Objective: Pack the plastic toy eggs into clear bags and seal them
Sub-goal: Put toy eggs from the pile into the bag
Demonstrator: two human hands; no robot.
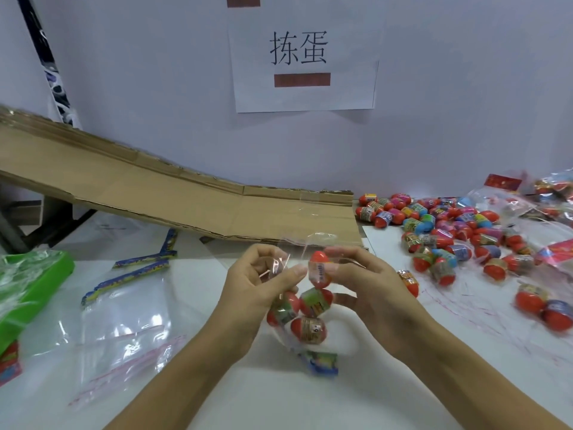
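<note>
Four toy eggs (311, 301) are sitting in a clear bag (297, 308) held above the near centre of the white table (356, 398), as the left hand (260, 293) is pinching the bag's mouth and the right hand (366, 287) is gripping the topmost egg through the film. Loose eggs (449, 231) are lying far right, spare bags (124, 330) left. Sealing well likely means settling that top egg lower and keeping the mouth flat and aligned.

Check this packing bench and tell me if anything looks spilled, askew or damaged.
Nothing looks damaged. The loose eggs lie scattered in a heap at the right, which looks like stock rather than a spill. The cardboard sheet slopes up leftward off the table; I cannot tell what props it.
</note>
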